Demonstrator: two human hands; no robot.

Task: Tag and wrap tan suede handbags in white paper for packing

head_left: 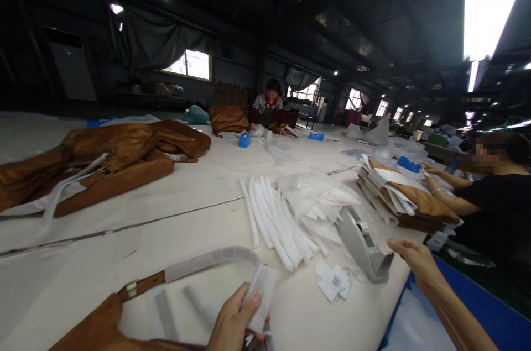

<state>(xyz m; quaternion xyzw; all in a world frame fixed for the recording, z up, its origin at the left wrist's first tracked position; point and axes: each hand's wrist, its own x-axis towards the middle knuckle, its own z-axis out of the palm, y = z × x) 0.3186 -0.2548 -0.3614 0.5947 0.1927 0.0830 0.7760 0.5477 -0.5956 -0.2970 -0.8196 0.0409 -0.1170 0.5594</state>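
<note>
A brown handbag lies at the lower left, its strap covered in white wrapping. My left hand is closed around the wrapped strap, thumb pressed on the pale sleeve. At the cutting end of a grey tape dispenser, my right hand has thumb and forefinger pinched together. Whatever is in that pinch is too small to make out. Left of the dispenser lie several white foam tubes and a heap of clear plastic bags. White tags rest just below it.
Several brown bags lie at the left of the white table. A stack of brown bags with white sheets stands at the right. One co-worker works there, another person across the table. Blue sheeting hangs below the right edge.
</note>
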